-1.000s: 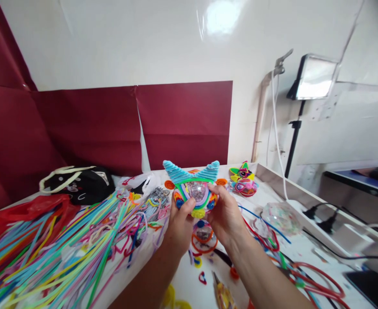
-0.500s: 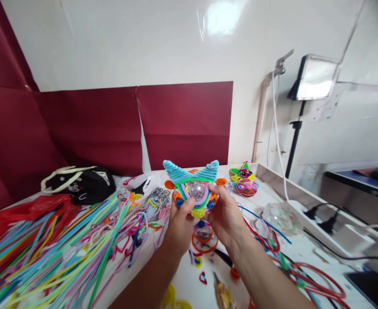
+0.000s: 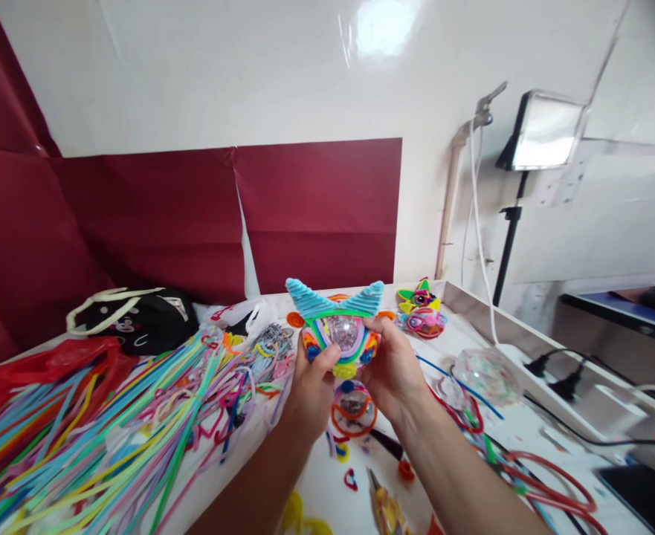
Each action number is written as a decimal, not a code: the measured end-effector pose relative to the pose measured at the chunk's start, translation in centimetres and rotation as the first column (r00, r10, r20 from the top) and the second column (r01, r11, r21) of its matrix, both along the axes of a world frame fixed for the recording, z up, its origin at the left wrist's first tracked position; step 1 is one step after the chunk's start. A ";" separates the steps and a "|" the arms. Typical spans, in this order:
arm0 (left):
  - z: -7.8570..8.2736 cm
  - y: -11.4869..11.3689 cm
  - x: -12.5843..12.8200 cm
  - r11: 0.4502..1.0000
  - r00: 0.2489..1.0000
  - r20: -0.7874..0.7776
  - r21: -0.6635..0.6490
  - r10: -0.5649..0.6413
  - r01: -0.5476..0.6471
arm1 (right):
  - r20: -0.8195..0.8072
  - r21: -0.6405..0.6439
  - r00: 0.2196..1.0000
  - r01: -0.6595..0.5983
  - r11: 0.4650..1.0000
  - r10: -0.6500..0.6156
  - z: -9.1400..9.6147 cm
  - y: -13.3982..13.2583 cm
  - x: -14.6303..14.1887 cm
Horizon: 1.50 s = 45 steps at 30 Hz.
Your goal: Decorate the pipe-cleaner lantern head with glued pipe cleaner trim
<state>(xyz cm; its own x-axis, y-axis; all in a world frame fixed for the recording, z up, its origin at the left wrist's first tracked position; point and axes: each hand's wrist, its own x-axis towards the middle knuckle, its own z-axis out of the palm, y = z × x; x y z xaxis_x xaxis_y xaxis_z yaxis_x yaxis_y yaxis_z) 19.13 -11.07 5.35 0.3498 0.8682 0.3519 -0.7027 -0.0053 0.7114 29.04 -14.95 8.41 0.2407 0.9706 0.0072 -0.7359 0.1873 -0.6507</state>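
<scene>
Both hands hold up a pipe-cleaner craft (image 3: 334, 303) with two pointed light-blue ears, a clear round middle, green and purple bands, and orange, blue and yellow coils. My left hand (image 3: 311, 386) is closed on its lower left side, thumb across the front. My right hand (image 3: 392, 364) grips the right side with thumb and fingers; some fingertips are hidden behind it. Below it on the table lies a clear round piece with an orange ring (image 3: 355, 412). Yellow-handled pliers (image 3: 386, 505) rest nearer to me, beside a small red-and-blue bent piece (image 3: 350, 479).
Many coloured pipe cleaners (image 3: 154, 423) spread over the left side, by a red plastic bag (image 3: 101, 357) and a black bag (image 3: 137, 323). Finished-looking colourful crafts (image 3: 423, 319) stand at the back right. A clear container (image 3: 488, 377), power strip (image 3: 555, 390) and phone (image 3: 642, 487) lie right.
The craft has shifted very slightly to the right in the view, still held by both hands. The hands' grip looks the same.
</scene>
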 end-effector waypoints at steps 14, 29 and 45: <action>0.2 -1.2 0.5 0.997 0.997 -0.029 -0.034 0.065 -0.066 | -0.044 -0.018 0.997 0.058 0.998 -0.059 1.1 -0.2 -0.6; -0.2 -0.8 0.7 0.997 0.999 0.018 -0.077 -0.027 0.028 | -0.020 -0.138 0.999 0.021 0.990 -0.024 0.6 0.4 0.4; 0.0 -1.2 1.1 0.986 1.000 -0.016 -0.165 -0.003 0.000 | 0.030 -0.209 0.997 0.071 0.975 -0.066 -0.1 1.0 1.1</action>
